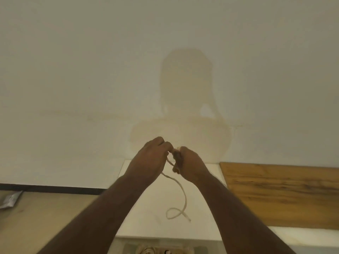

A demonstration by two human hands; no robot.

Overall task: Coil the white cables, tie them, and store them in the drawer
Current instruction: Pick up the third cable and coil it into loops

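Taking the white bench (161, 195) as the landmark: off its left edge a grey packet (10, 198) lies on the tan surface. Above the bench's far edge the left hand (150, 160) has its grip curled shut, pinching the white cable (180, 195) near its upper end. Touching it on the right, the right hand (189, 165) grips closed round a small bundle, probably the coiled part of the cable, though blur hides it. The loose tail hangs down over the bench's middle and curls into a loop. A wooden board (284, 191) lies right of the bench. This looks like the tying step; next, the tail likely needs wrapping round the bundle and pulling snug.
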